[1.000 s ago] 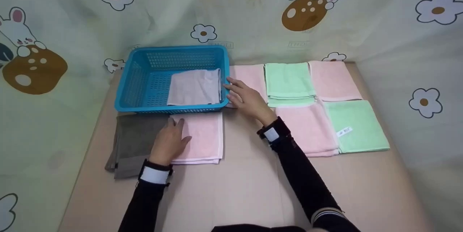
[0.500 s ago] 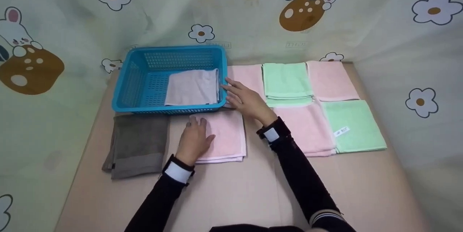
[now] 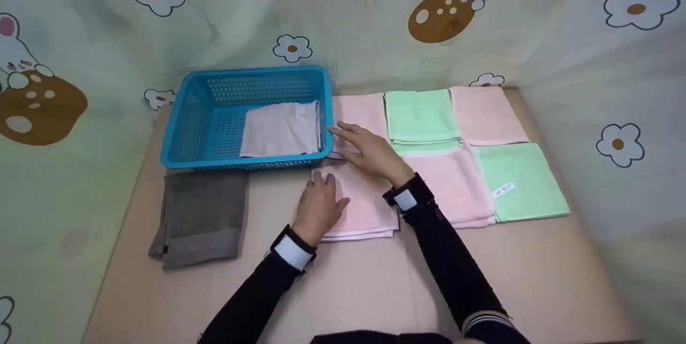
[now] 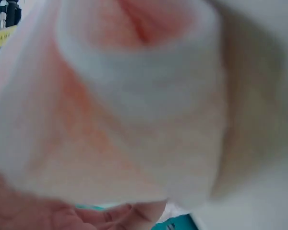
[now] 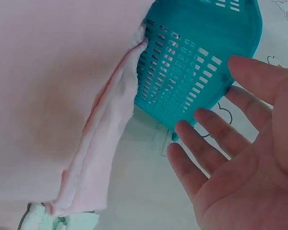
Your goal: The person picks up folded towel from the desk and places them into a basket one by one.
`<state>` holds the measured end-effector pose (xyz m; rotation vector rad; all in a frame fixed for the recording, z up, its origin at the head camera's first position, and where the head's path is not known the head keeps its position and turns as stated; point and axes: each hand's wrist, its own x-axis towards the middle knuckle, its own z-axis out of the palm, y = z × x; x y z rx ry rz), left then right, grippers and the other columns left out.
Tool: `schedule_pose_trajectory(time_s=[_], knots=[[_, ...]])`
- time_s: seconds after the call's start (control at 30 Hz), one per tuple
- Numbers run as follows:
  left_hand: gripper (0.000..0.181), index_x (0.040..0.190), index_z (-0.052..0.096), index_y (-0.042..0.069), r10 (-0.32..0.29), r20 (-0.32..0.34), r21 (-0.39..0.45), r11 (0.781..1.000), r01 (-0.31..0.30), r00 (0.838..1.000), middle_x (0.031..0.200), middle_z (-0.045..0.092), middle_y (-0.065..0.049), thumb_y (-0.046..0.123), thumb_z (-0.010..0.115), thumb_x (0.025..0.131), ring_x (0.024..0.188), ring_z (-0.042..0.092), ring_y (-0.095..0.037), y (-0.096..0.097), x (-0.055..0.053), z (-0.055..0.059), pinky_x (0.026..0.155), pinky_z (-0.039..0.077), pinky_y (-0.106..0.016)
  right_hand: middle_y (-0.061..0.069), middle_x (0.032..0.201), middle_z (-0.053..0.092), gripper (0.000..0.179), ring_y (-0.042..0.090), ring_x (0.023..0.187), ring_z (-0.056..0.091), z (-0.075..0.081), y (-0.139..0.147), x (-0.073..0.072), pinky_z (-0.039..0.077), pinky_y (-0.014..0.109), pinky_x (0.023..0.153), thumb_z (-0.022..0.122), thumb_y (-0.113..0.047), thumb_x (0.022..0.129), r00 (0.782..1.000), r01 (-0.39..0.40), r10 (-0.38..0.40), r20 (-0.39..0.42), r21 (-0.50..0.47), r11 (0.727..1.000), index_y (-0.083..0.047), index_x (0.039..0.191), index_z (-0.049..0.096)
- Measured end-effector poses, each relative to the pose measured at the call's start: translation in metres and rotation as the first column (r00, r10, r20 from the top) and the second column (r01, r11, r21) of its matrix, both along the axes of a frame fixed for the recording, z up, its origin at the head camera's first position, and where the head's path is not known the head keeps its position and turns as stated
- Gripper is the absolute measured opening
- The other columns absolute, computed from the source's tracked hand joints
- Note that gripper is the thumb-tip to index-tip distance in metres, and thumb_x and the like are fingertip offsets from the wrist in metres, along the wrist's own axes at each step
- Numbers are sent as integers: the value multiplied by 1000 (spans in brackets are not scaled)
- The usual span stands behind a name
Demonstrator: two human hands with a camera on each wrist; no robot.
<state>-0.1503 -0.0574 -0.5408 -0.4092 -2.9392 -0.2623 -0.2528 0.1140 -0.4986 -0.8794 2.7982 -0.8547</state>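
My left hand [image 3: 317, 210] rests on the left part of a folded pink towel [image 3: 370, 202] with pale edging, fingers laid toward the basket. In the left wrist view the towel's folded edge [image 4: 144, 96] fills most of the picture, blurred, and hides much of the hand. My right hand [image 3: 370, 154] is spread at the right wall of a blue plastic basket [image 3: 246, 164], palm empty, fingertips right at that wall. Inside the basket's right half lies a folded pale pinkish towel [image 3: 281, 129]. A folded grey towel [image 3: 206, 215] lies in front of the basket.
Right of the basket, folded towels stand in two rows: pink [image 3: 360, 113], green [image 3: 420, 113] and pink [image 3: 486, 113] behind, pink [image 3: 453, 183] and tagged green [image 3: 522, 180] in front. A printed curtain [image 3: 230, 12] walls the table [image 3: 364, 285] at back and sides.
My left hand and the pink towel under it have slid right, away from the grey towel, up toward the front-row pink one. The right hand stays beside the basket. The head view shifts slightly.
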Motion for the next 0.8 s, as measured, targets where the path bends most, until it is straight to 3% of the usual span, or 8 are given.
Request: schedule_pose_trajectory(time_s=[0.17, 0.4, 0.6, 0.7, 0.8], knots=[[62, 135, 61, -6, -8, 139, 169, 985, -16, 990, 126, 60, -30, 36, 79, 93, 101, 71, -38, -10, -3, 7, 89, 61, -47, 3, 166, 39, 61, 28, 152, 39, 3, -1, 0, 38, 50, 120, 63, -28, 104, 999, 29, -30, 25, 14, 999, -32, 160, 39], [46, 136, 56, -4, 11, 302, 373, 919, -129, 953, 124, 65, -25, 20, 71, 99, 110, 69, -39, -36, -19, 13, 93, 58, -49, 9, 156, 52, 57, 29, 144, 49, 9, 6, 1, 43, 48, 116, 66, -26, 102, 997, 71, -70, -24, 27, 997, -19, 156, 49], [79, 152, 36, -10, 36, 413, 402, 889, -218, 910, 146, 53, -33, 18, 79, 92, 133, 57, -44, -41, -23, 9, 111, 47, -51, 15, 128, 67, 43, 31, 119, 65, 9, 29, 10, 54, 47, 100, 72, -25, 98, 995, 102, -98, -33, 122, 987, -9, 136, 66], [79, 151, 38, -10, 25, 443, 397, 891, -222, 896, 145, 55, -33, 20, 79, 91, 131, 59, -42, -42, -23, 8, 111, 48, -51, 15, 114, 69, 38, 32, 106, 67, 4, 45, 18, 55, 47, 93, 78, -25, 92, 995, 100, -102, 1, 167, 981, -5, 124, 71], [66, 142, 50, -9, 14, 458, 394, 893, -217, 889, 132, 64, -30, 20, 79, 91, 115, 67, -37, -45, -24, 7, 102, 55, -49, 11, 110, 70, 43, 29, 101, 67, -4, 56, 22, 55, 46, 89, 84, -29, 86, 994, 84, -95, 45, 204, 975, -7, 121, 73]])
